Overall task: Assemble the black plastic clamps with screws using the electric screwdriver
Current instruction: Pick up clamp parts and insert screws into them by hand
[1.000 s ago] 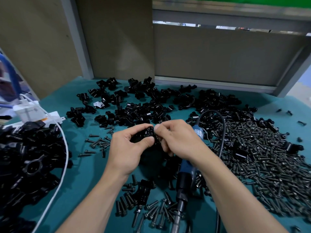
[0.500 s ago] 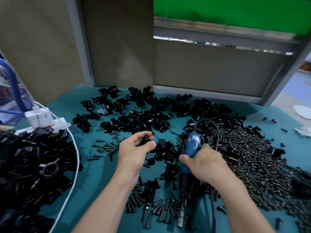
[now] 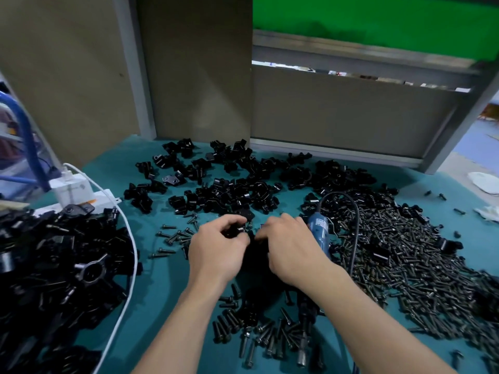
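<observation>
My left hand (image 3: 216, 249) is curled around a small black plastic clamp (image 3: 234, 231) at the middle of the teal mat. My right hand (image 3: 291, 247) is close beside it, fingers bent onto black clamp parts between the two hands; what it grips is hidden. The blue electric screwdriver (image 3: 320, 233) lies on the mat under my right wrist, its metal tip (image 3: 302, 357) pointing toward me. Loose black clamps (image 3: 237, 193) are spread across the far mat. A big heap of dark screws (image 3: 405, 255) lies to the right.
A pile of larger black plastic parts (image 3: 54, 271) fills the left side, crossed by a white cable (image 3: 127, 265) from a white charger (image 3: 71, 188). Several screws (image 3: 259, 333) lie near my forearms. The screwdriver's black cord (image 3: 355, 225) loops over the screws. Brown panels wall the back.
My right hand has left the screwdriver's body and moved left to meet my left hand. The left hand still holds the clamp. The view has shifted slightly.
</observation>
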Tool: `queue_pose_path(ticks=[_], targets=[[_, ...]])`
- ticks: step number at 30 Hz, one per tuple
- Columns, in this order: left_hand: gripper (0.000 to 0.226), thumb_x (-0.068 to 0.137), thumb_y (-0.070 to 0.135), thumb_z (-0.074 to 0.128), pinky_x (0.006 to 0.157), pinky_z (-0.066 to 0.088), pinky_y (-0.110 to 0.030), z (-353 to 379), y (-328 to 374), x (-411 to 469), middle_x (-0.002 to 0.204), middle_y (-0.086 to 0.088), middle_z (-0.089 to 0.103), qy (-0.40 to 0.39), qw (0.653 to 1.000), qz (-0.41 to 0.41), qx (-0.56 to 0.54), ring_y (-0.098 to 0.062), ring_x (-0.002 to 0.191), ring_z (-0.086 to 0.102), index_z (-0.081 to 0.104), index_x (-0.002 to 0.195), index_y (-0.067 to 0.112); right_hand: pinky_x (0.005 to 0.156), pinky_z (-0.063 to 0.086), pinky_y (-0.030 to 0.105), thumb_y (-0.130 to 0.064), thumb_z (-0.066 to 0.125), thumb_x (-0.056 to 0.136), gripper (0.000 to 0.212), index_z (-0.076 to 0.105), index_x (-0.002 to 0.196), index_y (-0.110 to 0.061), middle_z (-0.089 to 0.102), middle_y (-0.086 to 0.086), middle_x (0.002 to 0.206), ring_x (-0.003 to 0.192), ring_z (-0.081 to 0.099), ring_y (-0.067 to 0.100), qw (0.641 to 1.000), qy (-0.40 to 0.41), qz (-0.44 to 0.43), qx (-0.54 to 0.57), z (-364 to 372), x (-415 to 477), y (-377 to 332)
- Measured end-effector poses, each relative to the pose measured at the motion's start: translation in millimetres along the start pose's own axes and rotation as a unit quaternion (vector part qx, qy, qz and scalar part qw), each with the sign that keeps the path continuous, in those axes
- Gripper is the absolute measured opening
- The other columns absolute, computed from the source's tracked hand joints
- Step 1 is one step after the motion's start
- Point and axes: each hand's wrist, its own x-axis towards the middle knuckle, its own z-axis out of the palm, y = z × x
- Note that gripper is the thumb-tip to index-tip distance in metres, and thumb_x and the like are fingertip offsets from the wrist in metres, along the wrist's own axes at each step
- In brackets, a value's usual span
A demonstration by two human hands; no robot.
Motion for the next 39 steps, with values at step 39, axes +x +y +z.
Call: queue_pose_path(ticks=[39], targets=[[0.019, 0.076, 0.041, 0.072, 0.071, 0.061, -0.036, 19, 8, -15, 0.074, -0.012, 0.077, -0.095, 0.968, 0.121, -0.197, -0.022, 0.072, 0.074, 0.083, 0.086, 0.030, 0.079, 0.061, 0.033, -0.010, 0.093, 0.067, 0.048, 0.077, 0.107, -0.030, 0.077, -0.009, 0.100, 0.079, 0.069, 0.012, 0.816, 0.009, 0.031, 0.578, -27, -22, 48]])
